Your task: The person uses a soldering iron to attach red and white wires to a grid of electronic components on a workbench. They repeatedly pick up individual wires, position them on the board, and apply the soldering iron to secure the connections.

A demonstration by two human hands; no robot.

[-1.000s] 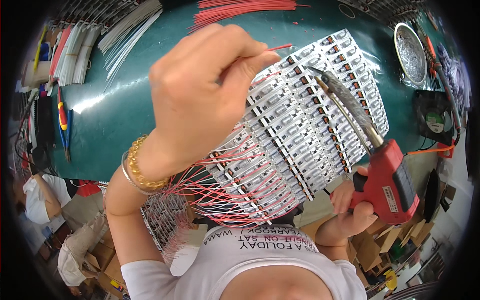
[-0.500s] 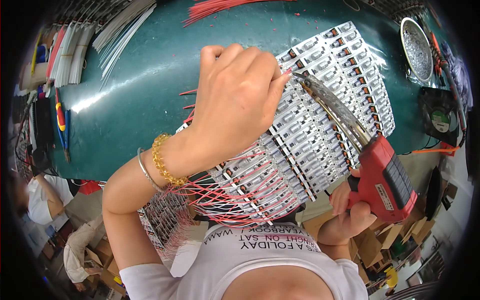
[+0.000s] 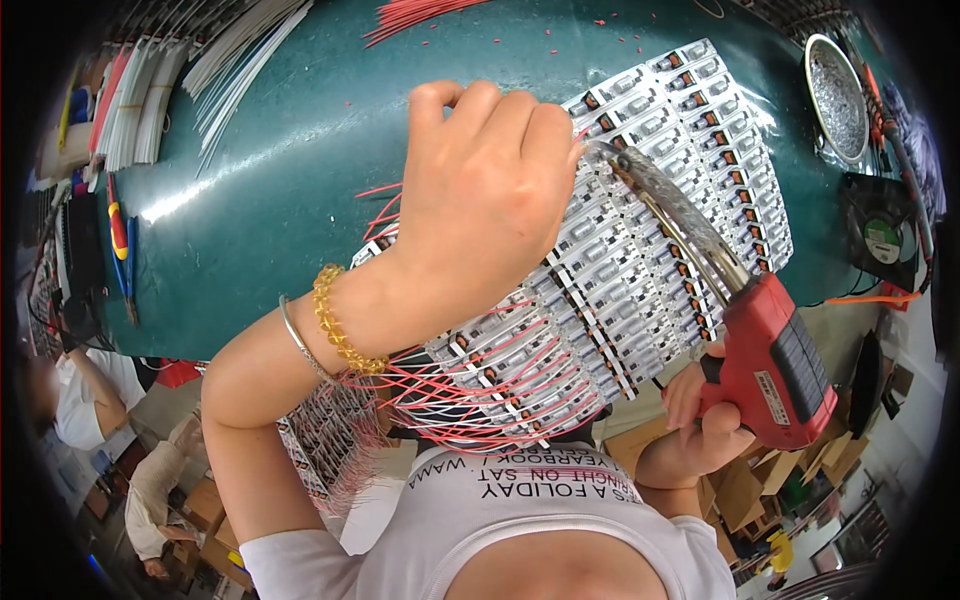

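Observation:
A panel of white circuit boards (image 3: 610, 250) with rows of small parts lies tilted across the table's front edge. Over its upper left part is my left hand (image 3: 490, 185), its fingers closed in a pinch on a thin wire; most of the wire is hidden by the hand. My right hand (image 3: 705, 410) grips a red and black soldering gun (image 3: 770, 350) by its handle. The gun's long metal tip reaches up-left over the panel to the pinching fingertips. Red and white wires (image 3: 490, 390) fan out from the panel's lower left rows.
The green table (image 3: 270, 230) holds bundled white wires (image 3: 245, 80) and red wires (image 3: 415, 18) at the back. Screwdriver-like tools (image 3: 122, 245) lie left. A metal bowl (image 3: 835, 95) and a black fan (image 3: 880, 235) stand right. Other people sit at the lower left; cardboard boxes stand below.
My left hand has shifted slightly right along the panel, its fingertips still pinched. The soldering gun has moved a little to the right with my right hand.

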